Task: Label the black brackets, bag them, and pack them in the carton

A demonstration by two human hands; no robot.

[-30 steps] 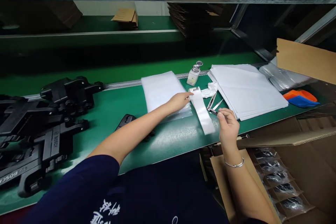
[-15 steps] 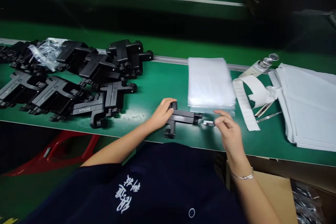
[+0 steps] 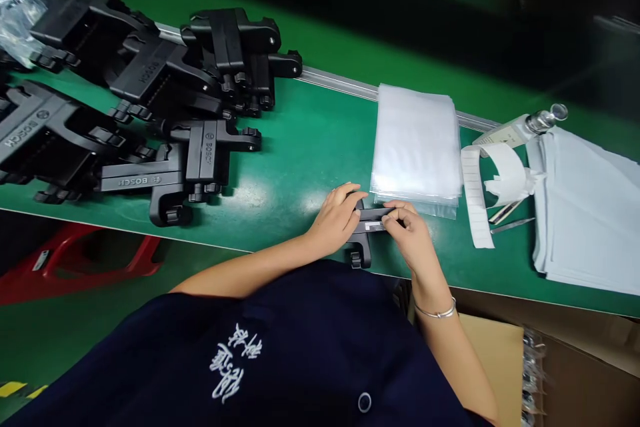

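A black bracket-like part (image 3: 361, 247) lies on the green bench (image 3: 295, 167) near its front edge. My left hand (image 3: 336, 220) has its fingers wrapped on the part's left end. On the bar of the part is a small white label (image 3: 374, 226). At the label's right end, my right hand (image 3: 407, 230) pinches with thumb and forefinger; the fingertips hide part of the label. Just behind the part lies a stack of clear plastic bags (image 3: 417, 143).
Several black BOSCH parts (image 3: 207, 153) cover the left side. To the right are a label strip (image 3: 476, 200), a metal-topped bottle (image 3: 515, 130), tweezers (image 3: 514, 225) and white sheets (image 3: 590, 213). A red stool (image 3: 85, 260) stands below left.
The view has shifted and turned. My right hand has moved left with the small label, which now lies against the black part. The part has turned over or rotated beneath my left hand.
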